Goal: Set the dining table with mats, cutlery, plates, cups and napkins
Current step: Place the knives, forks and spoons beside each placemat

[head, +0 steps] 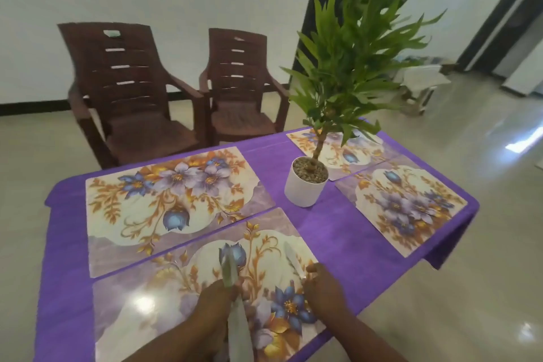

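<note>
Four floral mats lie on the purple-covered table (329, 232). My hands are over the nearest mat (141, 317). My left hand (214, 306) grips a blurred bundle of silver cutlery (239, 329), whose ends point away from me over the mat's middle. A silver knife (292, 256) lies along this mat's right edge, and my right hand (323, 285) pinches its near end. The other mats are bare: one behind at the left (141, 214), one at the right (411, 209), one at the far right (364, 153).
A white pot (302, 188) with a tall green plant stands mid-table between the mats. Two brown plastic chairs (132, 91) (241, 82) stand beyond the table's far edge. Shiny floor surrounds the table, with white clutter (420, 82) at the far right.
</note>
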